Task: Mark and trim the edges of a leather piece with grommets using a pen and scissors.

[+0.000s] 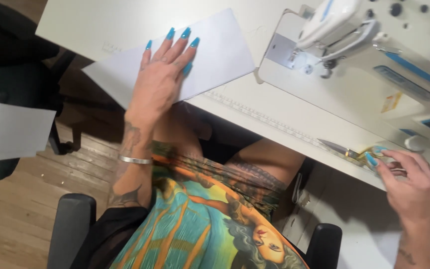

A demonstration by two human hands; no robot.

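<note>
A white sheet of paper is pressed flat under the left hand at the near edge of the white table, with one corner hanging past that edge. The fingers are stretched out and only slightly spread, palm down, and long turquoise nails are seen at their tips. A thin silver bangle is worn on that wrist.

Far to the right, a pair of scissors is gripped at its gold-coloured handles by the right hand; the fingers are curled closed around them, so the handles are mostly hidden and only the pointed steel blades are shown lying on the table.

A printed ruler strip is set along the table's edge. Behind it a white sewing machine with blue trim is cut off by the frame. Black chair armrests are seen below, over a wooden floor.
</note>
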